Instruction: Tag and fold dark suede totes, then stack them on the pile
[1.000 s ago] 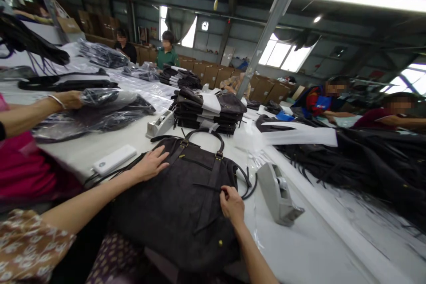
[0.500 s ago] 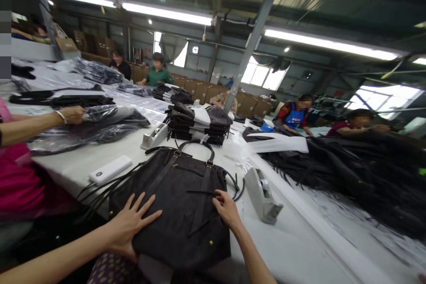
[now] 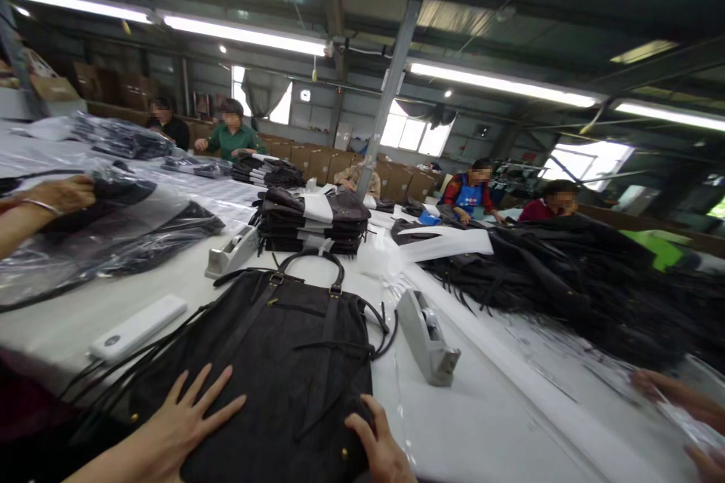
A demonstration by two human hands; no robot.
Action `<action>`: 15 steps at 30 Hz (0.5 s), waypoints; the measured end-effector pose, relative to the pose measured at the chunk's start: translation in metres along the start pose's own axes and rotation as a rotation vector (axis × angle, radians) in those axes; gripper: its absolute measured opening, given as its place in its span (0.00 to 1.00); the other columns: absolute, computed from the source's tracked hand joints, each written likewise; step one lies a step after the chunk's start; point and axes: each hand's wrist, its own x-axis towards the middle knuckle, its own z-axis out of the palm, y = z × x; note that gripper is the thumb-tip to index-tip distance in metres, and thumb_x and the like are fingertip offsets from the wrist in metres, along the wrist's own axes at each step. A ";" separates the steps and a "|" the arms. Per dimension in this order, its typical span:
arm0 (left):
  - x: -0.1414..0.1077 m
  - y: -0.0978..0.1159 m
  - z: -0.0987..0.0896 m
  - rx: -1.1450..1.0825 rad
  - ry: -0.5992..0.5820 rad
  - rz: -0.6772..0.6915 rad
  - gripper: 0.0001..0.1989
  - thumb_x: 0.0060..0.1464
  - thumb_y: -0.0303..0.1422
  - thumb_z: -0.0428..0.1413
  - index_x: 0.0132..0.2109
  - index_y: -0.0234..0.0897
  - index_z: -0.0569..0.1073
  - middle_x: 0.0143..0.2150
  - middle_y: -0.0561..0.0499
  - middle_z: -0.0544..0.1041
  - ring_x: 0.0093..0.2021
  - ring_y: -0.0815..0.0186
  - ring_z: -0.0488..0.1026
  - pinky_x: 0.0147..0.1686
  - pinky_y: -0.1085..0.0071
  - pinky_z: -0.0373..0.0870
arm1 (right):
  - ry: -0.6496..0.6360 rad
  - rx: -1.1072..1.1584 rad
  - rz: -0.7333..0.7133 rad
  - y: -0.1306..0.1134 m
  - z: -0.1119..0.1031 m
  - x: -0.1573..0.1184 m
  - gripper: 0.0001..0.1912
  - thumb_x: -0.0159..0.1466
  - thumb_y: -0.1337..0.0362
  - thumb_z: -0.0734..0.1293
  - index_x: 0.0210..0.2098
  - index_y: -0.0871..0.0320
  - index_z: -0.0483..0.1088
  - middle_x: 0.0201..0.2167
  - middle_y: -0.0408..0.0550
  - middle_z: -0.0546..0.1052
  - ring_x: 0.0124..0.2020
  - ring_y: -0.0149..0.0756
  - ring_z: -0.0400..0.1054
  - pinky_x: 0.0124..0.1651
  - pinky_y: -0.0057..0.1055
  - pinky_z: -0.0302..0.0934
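A black handbag [image 3: 266, 370] lies flat on the white table before me, its two looped handles pointing away. My left hand [image 3: 189, 415] rests on the bag's lower left with fingers spread. At the lower right edge, my right hand [image 3: 379, 441] touches the bag with fingers bent and apart. A thin dark cord [image 3: 334, 346] lies across the right strap above that hand. More cords trail off the bag's left side, beside a white oblong device [image 3: 139, 328]. Just right of the bag stands a grey tape dispenser [image 3: 429, 339].
Behind the bag are a second tape dispenser [image 3: 232, 250] and stacked dark bags [image 3: 311, 220] with white bands. A large black pile [image 3: 544, 279] covers the right side. Co-workers' hands [image 3: 65, 195] reach in at left and right; plastic-wrapped goods [image 3: 130, 234] lie at left.
My right hand has left the cord's end and come down to the bag's lower right edge. My left hand stays spread on the bag. The view has turned rightward.
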 end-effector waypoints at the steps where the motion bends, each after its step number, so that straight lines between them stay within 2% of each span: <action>1: 0.000 -0.001 -0.002 -0.013 -0.012 0.010 0.50 0.40 0.45 0.60 0.67 0.55 0.44 0.71 0.42 0.38 0.66 0.32 0.35 0.58 0.32 0.36 | -0.020 0.017 0.006 -0.001 -0.005 0.003 0.39 0.42 0.70 0.70 0.55 0.55 0.63 0.65 0.62 0.49 0.56 0.52 0.63 0.49 0.35 0.66; 5: 0.000 -0.002 0.000 -0.042 0.002 0.020 0.45 0.44 0.45 0.58 0.66 0.58 0.44 0.71 0.45 0.39 0.67 0.35 0.37 0.58 0.34 0.39 | 0.013 0.034 -0.002 -0.010 -0.020 0.006 0.35 0.44 0.70 0.70 0.52 0.56 0.63 0.65 0.61 0.48 0.58 0.52 0.62 0.51 0.35 0.65; 9: 0.003 0.007 0.007 0.027 0.029 -0.047 0.45 0.44 0.45 0.59 0.66 0.56 0.47 0.70 0.43 0.42 0.67 0.35 0.36 0.59 0.34 0.37 | -0.022 0.032 0.034 -0.004 -0.009 -0.002 0.33 0.45 0.69 0.71 0.52 0.58 0.63 0.64 0.63 0.50 0.60 0.53 0.58 0.52 0.34 0.64; 12: 0.005 0.014 0.004 0.052 0.024 -0.093 0.39 0.47 0.43 0.57 0.65 0.55 0.53 0.70 0.43 0.47 0.67 0.37 0.41 0.59 0.36 0.39 | -0.025 0.017 0.045 0.004 -0.004 -0.010 0.29 0.50 0.63 0.72 0.51 0.55 0.65 0.64 0.59 0.54 0.57 0.49 0.62 0.51 0.34 0.65; 15: 0.008 0.016 0.001 0.057 0.052 -0.116 0.31 0.51 0.40 0.54 0.62 0.58 0.57 0.68 0.46 0.54 0.66 0.40 0.47 0.60 0.38 0.43 | 0.033 -0.005 0.034 0.002 -0.023 -0.007 0.30 0.52 0.55 0.72 0.53 0.50 0.66 0.63 0.56 0.58 0.54 0.49 0.65 0.53 0.39 0.64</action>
